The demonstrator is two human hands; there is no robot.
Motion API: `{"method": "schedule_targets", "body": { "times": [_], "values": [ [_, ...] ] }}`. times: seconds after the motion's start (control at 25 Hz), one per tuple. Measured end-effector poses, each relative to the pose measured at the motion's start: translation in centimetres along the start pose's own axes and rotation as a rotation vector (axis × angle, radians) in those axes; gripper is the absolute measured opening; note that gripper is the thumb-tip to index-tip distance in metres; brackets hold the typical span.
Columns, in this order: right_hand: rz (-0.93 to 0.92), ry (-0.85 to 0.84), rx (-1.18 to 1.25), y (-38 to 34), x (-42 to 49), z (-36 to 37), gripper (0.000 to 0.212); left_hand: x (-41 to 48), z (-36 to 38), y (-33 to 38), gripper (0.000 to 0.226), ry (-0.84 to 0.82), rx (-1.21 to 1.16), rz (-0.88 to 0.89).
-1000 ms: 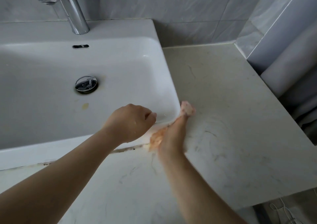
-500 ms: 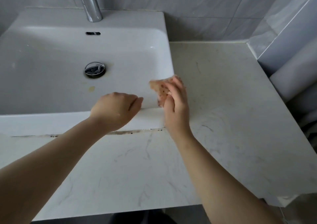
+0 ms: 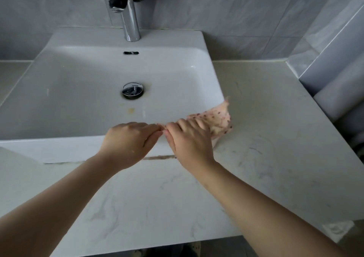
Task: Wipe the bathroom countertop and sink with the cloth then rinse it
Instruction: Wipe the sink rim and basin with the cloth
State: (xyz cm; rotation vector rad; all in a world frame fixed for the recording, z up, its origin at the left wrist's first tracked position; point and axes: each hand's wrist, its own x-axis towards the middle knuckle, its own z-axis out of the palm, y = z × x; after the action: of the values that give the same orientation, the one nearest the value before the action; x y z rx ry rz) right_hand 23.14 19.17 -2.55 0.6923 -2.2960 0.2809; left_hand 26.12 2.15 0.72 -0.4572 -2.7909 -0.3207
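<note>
Grey marbled wall tiles back a pale stone worktop (image 3: 266,138) that carries a white rectangular sink (image 3: 59,150), its chrome tap (image 3: 131,26) standing at the far rim with something black draped over its top. The drain (image 3: 132,90) sits mid-basin, with a small yellowish stain (image 3: 131,110) just on its near side.

The cloth (image 3: 216,118), pink with dark speckles, lies over the sink's near right corner, one end trailing onto the worktop. The right hand (image 3: 189,140) has its fingers curled down over the cloth and presses it to the rim, likely so it can be drawn along the edge. The left hand (image 3: 128,142) sits on the near rim with curled fingers, its fingertips meeting those of the right hand. It may be catching the cloth's loose end or simply steadying; I cannot tell whether it grips any cloth. A dark line of grime (image 3: 157,157) shows along the seam under the sink's front, partly behind the hands.

Half a second ago the hands were apart and the cloth was bunched against the corner; now they touch and the cloth lies spread out to the right. The view has also swung left, centring the basin.
</note>
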Motion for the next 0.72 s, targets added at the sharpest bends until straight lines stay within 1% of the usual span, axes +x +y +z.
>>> {"method": "schedule_targets", "body": {
  "times": [0.04, 0.12, 0.2, 0.24, 0.32, 0.4, 0.48, 0.52, 0.6, 0.72],
  "values": [
    [-0.055, 0.006, -0.004, 0.8, 0.0, -0.2, 0.037, -0.1, -0.1, -0.2, 0.038, 0.009, -0.007, 0.005],
    [-0.121, 0.013, 0.005, 4.8, -0.5, -1.2, 0.03, -0.1, -0.2, -0.6, 0.041, -0.004, -0.016, -0.001],
    [-0.138, -0.037, 0.053, 8.7, -1.2, -2.7, 0.04, -0.4, -0.4, -1.1, 0.046, -0.03, -0.018, -0.026],
    [-0.123, -0.071, 0.069, 9.4, -1.5, -3.1, 0.045, -0.7, -0.5, -1.6, 0.048, -0.034, -0.012, -0.041],
    [-0.078, -0.083, 0.093, 7.6, -0.9, -2.7, 0.044, -1.3, -1.1, -2.7, 0.047, -0.032, 0.01, -0.056],
    [-0.063, -0.062, 0.125, 3.0, 0.5, -1.2, 0.033, -1.7, -1.4, -3.6, 0.04, -0.029, 0.023, -0.034],
    [-0.108, -0.033, 0.129, -0.8, 1.2, 0.1, 0.027, -1.6, -1.6, -3.9, 0.037, -0.067, 0.017, -0.004],
    [-0.137, -0.039, 0.145, -1.1, 1.4, 0.2, 0.026, -1.5, -1.6, -4.0, 0.037, -0.074, 0.012, 0.012],
    [-0.149, -0.044, 0.174, 1.8, 1.0, -0.5, 0.028, -1.5, -1.5, -4.2, 0.037, -0.07, -0.002, 0.022],
    [-0.188, -0.082, 0.144, 7.9, -0.3, -2.5, 0.044, -1.7, -1.4, -4.5, 0.036, -0.054, 0.017, 0.011]
  ]
}}
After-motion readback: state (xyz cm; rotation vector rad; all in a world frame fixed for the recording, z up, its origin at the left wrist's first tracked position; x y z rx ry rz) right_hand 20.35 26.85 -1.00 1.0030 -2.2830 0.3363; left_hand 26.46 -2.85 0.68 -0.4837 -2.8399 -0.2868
